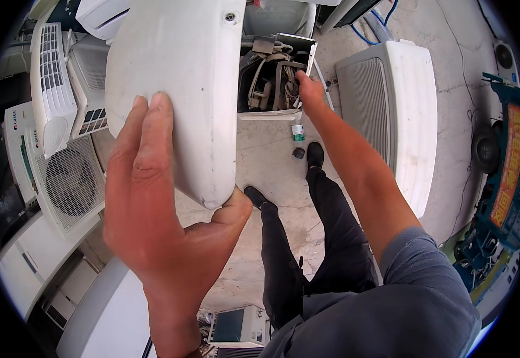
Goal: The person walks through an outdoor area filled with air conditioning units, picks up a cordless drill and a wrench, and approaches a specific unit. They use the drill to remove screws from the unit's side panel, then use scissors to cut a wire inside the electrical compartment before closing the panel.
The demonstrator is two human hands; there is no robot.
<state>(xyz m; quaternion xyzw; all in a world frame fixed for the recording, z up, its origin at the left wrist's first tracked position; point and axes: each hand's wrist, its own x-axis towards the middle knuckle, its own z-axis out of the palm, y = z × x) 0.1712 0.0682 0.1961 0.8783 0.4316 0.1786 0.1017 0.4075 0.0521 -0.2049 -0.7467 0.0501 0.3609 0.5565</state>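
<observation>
My left hand (164,232) grips the lower corner of a large white casing panel (194,107) with rounded edges and a screw hole near its top. The thumb is hooked under the bottom edge, and two fingers press against the near face. Beyond it stands a white open-topped machine housing (269,114) filled with dark parts and a bundle of wires (288,86). At that housing's right wall, my right hand (312,94) is closed over the rim, thumb on the inner side. The rest of its fingers are hidden.
A large white air conditioner unit (415,131) stands to the right. Stacked units, including an outdoor unit with a round fan grille (70,185), crowd the left. A plastic bottle (298,134) is on the concrete floor by my feet. A teal vehicle (510,161) is at far right.
</observation>
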